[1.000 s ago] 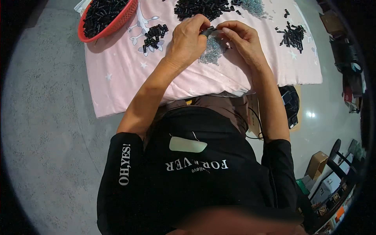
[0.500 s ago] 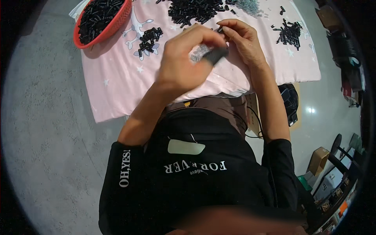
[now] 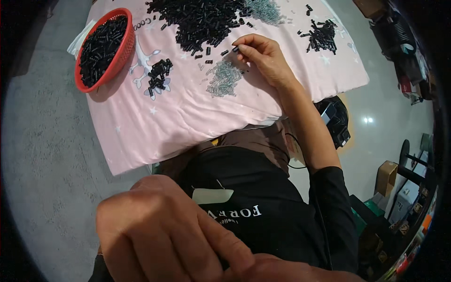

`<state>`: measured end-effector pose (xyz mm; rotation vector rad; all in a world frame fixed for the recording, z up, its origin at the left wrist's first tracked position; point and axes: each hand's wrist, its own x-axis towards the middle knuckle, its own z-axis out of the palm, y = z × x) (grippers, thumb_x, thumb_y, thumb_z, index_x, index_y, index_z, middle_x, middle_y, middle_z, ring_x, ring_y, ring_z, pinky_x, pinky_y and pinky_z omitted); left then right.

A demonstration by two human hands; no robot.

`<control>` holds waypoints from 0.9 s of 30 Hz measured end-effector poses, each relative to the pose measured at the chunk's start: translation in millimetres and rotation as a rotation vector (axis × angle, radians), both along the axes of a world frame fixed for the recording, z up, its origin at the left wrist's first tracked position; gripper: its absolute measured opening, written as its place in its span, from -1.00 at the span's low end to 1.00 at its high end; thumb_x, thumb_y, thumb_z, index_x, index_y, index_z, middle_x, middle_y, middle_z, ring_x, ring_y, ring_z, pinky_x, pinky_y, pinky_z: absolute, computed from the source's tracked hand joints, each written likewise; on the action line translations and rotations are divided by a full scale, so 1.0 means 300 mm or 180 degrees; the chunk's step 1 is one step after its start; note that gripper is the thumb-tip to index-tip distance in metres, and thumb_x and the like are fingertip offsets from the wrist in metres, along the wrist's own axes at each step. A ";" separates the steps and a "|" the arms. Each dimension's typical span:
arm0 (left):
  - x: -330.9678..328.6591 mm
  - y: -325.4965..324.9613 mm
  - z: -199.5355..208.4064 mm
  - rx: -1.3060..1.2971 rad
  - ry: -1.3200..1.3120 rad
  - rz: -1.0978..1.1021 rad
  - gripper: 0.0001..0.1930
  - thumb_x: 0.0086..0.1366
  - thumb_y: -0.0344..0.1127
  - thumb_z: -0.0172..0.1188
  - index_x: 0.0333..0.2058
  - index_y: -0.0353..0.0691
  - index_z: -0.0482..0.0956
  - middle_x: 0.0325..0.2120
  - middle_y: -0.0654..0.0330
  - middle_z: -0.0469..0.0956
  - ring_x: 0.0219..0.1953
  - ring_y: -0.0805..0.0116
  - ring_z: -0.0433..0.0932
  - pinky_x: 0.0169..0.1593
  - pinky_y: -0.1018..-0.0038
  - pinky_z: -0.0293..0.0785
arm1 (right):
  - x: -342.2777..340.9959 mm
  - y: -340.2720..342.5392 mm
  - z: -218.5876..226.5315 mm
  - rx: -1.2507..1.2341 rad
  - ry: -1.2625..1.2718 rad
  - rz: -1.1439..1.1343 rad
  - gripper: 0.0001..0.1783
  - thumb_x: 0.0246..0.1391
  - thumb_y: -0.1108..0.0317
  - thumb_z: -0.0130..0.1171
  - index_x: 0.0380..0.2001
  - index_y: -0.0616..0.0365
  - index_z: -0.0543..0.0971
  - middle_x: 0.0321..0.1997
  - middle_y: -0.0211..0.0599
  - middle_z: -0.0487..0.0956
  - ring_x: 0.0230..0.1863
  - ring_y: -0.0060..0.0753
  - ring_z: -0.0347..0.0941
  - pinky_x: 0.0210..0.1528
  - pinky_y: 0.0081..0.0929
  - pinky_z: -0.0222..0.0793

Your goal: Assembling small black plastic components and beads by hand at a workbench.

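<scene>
My right hand (image 3: 267, 60) is above the table, pinching a small black cylindrical piece (image 3: 236, 49) between thumb and fingertips. Close to the camera at the lower left, my left hand (image 3: 162, 228) looms large with its fingers curled in; whatever it may hold is hidden. Just below the right fingertips lies a loose heap of small silvery coil-like pieces (image 3: 224, 80). A few single black pieces (image 3: 208, 50) are scattered beside that heap. Beyond them spreads a big pile of similar black pieces (image 3: 199, 21).
A red plastic basket (image 3: 126, 49) full of black pieces stands at the table's left edge. Smaller black clusters lie at the left (image 3: 160, 75) and right (image 3: 323, 37). Another silvery heap (image 3: 263, 10) is at the back. A pink cloth (image 3: 188, 115) covers the table.
My left hand has left the table and come up close to the camera; the dark object seen in it earlier is out of sight. The right hand still pinches its piece. The view has shifted.
</scene>
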<state>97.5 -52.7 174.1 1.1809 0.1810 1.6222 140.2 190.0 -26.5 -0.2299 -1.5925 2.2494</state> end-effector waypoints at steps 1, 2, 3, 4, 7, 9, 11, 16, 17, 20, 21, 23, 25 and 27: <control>-0.006 -0.006 0.005 -0.0002 0.0047 -0.0040 -0.67 0.33 -0.43 0.01 -0.67 -0.14 0.44 -0.63 0.16 0.50 -0.54 0.26 0.50 -0.20 0.14 0.56 | 0.000 0.006 0.004 0.0006 0.0003 -0.0003 -0.82 0.27 0.43 0.13 -0.11 0.24 0.58 -0.36 -0.43 0.58 -0.34 -0.69 0.47 -0.29 -0.74 0.40; -0.011 -0.015 0.013 -0.0023 0.0095 -0.0085 -0.67 0.32 -0.44 0.00 -0.67 -0.15 0.44 -0.63 0.15 0.50 -0.53 0.26 0.50 -0.19 0.15 0.56 | 0.004 0.007 0.012 0.0089 -0.0032 -0.0054 -0.82 0.27 0.43 0.13 -0.12 0.25 0.58 -0.36 -0.43 0.58 -0.35 -0.70 0.47 -0.28 -0.74 0.40; -0.014 -0.024 0.020 -0.0046 0.0141 -0.0126 -0.67 0.32 -0.45 0.00 -0.67 -0.15 0.44 -0.62 0.15 0.49 -0.52 0.26 0.50 -0.19 0.15 0.57 | 0.008 0.007 0.016 0.0170 -0.0070 -0.0102 -0.83 0.27 0.43 0.13 -0.12 0.25 0.58 -0.36 -0.42 0.58 -0.35 -0.70 0.47 -0.28 -0.74 0.39; -0.017 -0.033 0.026 -0.0070 0.0187 -0.0165 -0.67 0.32 -0.45 -0.01 -0.67 -0.16 0.44 -0.62 0.14 0.49 -0.51 0.25 0.50 -0.18 0.16 0.57 | 0.008 0.013 0.013 0.0262 -0.0047 -0.0091 -0.83 0.27 0.43 0.12 -0.13 0.26 0.58 -0.36 -0.43 0.58 -0.35 -0.70 0.46 -0.30 -0.74 0.39; -0.022 -0.047 0.025 -0.0100 0.0297 -0.0297 -0.67 0.31 -0.48 -0.02 -0.67 -0.17 0.45 -0.60 0.13 0.49 -0.49 0.25 0.50 -0.16 0.17 0.58 | 0.012 0.017 0.006 0.0241 -0.0055 -0.0114 -0.83 0.28 0.43 0.11 -0.12 0.26 0.58 -0.36 -0.43 0.57 -0.35 -0.70 0.46 -0.30 -0.73 0.40; -0.017 -0.054 0.027 -0.0110 0.0346 -0.0346 -0.68 0.30 -0.49 -0.02 -0.67 -0.18 0.45 -0.60 0.12 0.49 -0.48 0.25 0.50 -0.15 0.18 0.58 | 0.007 0.008 0.009 0.0218 -0.0064 -0.0119 -0.83 0.28 0.44 0.11 -0.13 0.26 0.58 -0.36 -0.43 0.57 -0.35 -0.70 0.46 -0.30 -0.73 0.40; -0.005 -0.061 0.019 -0.0037 0.0284 -0.0163 -0.67 0.29 -0.53 -0.01 -0.69 -0.17 0.44 -0.62 0.14 0.47 -0.51 0.28 0.50 -0.15 0.20 0.58 | 0.003 0.009 0.008 0.0203 -0.0065 -0.0138 -0.83 0.28 0.44 0.11 -0.13 0.26 0.58 -0.35 -0.43 0.57 -0.35 -0.70 0.46 -0.29 -0.73 0.40; 0.009 -0.018 -0.029 0.0447 0.0221 0.0077 -0.64 0.27 -0.59 0.01 -0.72 -0.16 0.41 -0.68 0.16 0.44 -0.58 0.35 0.48 -0.16 0.25 0.60 | -0.002 0.017 -0.006 0.0132 -0.0061 -0.0042 -0.84 0.28 0.46 0.11 -0.13 0.27 0.58 -0.35 -0.44 0.57 -0.36 -0.70 0.47 -0.27 -0.72 0.42; 0.011 -0.003 -0.043 0.0808 0.0236 0.0077 -0.62 0.28 -0.58 0.01 -0.73 -0.15 0.40 -0.70 0.16 0.44 -0.61 0.36 0.47 -0.18 0.25 0.61 | -0.002 0.015 -0.006 0.0135 -0.0066 -0.0054 -0.84 0.28 0.46 0.11 -0.13 0.27 0.58 -0.35 -0.44 0.57 -0.36 -0.70 0.47 -0.27 -0.72 0.42; 0.032 -0.007 -0.059 0.0891 -0.0102 0.0179 -0.61 0.30 -0.56 0.01 -0.74 -0.16 0.39 -0.72 0.16 0.43 -0.66 0.40 0.45 -0.25 0.27 0.61 | 0.000 0.013 -0.006 0.0166 -0.0096 -0.0142 -0.83 0.29 0.43 0.09 -0.15 0.26 0.59 -0.41 -0.47 0.57 -0.41 -0.73 0.46 -0.32 -0.74 0.40; 0.084 -0.030 -0.045 0.0885 -0.0106 0.0162 -0.61 0.30 -0.56 0.01 -0.74 -0.16 0.39 -0.72 0.16 0.43 -0.66 0.40 0.45 -0.25 0.27 0.61 | 0.005 0.017 -0.012 0.0131 -0.0079 -0.0129 -0.83 0.29 0.42 0.09 -0.15 0.26 0.59 -0.41 -0.48 0.57 -0.41 -0.73 0.46 -0.32 -0.74 0.39; 0.216 -0.110 0.012 -0.0854 -0.1541 0.2023 -0.52 0.25 -0.42 0.13 -0.87 0.04 0.38 -0.82 0.35 0.37 -0.84 0.41 0.34 -0.62 0.16 0.59 | -0.020 0.001 -0.004 0.0074 -0.0005 -0.0028 -0.83 0.28 0.42 0.09 -0.15 0.26 0.59 -0.41 -0.48 0.57 -0.41 -0.73 0.47 -0.32 -0.74 0.39; 0.056 0.041 -0.041 0.0309 -0.0646 0.0764 -0.60 0.35 -0.30 0.05 -0.73 -0.02 0.48 -0.73 0.33 0.43 -0.70 0.38 0.44 -0.32 0.14 0.57 | -0.003 0.006 -0.005 0.0197 -0.0086 -0.0062 -0.83 0.28 0.42 0.10 -0.15 0.26 0.59 -0.41 -0.48 0.57 -0.41 -0.73 0.47 -0.32 -0.74 0.39; -0.011 0.038 -0.048 0.1413 0.0294 -0.0497 -0.60 0.45 -0.18 -0.03 -0.60 -0.08 0.57 -0.63 0.30 0.50 -0.55 0.36 0.54 -0.01 0.12 0.56 | 0.010 0.020 -0.010 0.0206 -0.0076 -0.0115 -0.83 0.28 0.42 0.10 -0.15 0.26 0.59 -0.41 -0.47 0.57 -0.40 -0.72 0.47 -0.32 -0.73 0.40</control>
